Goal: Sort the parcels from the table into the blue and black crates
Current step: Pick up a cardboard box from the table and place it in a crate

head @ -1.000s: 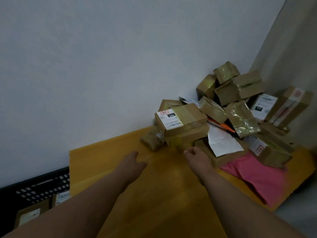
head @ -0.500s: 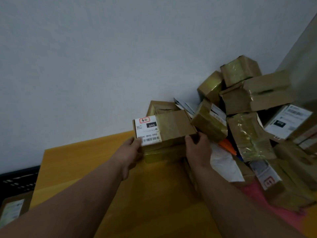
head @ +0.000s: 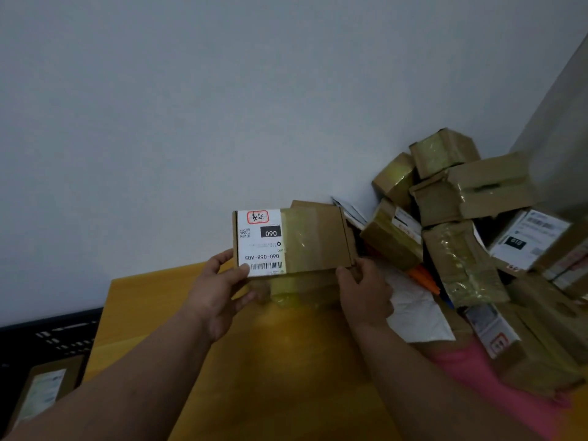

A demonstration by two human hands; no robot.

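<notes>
One view only, from the head camera. Black crate [head: 47, 332] sits low at far left, beside the table's left edge; one brown parcel with a pale label [head: 41, 396] lies inside it. Blue crate not in frame. Yellow table [head: 280, 377] meets a plain wall; bare tabletop runs between the forearms and out to the left edge. Right side crowded: a heap of taped cardboard parcels [head: 461, 218] stacked into the corner, with a white mailer bag [head: 413, 310] and a pink bag [head: 496, 386] at its foot. Left hand [head: 219, 297] grips the labelled end of a flat box [head: 292, 240], thumb on the barcode. Right hand [head: 366, 291] pinches the opposite lower corner. Box is raised above the table, label facing the camera, upside down, reading 060.
</notes>
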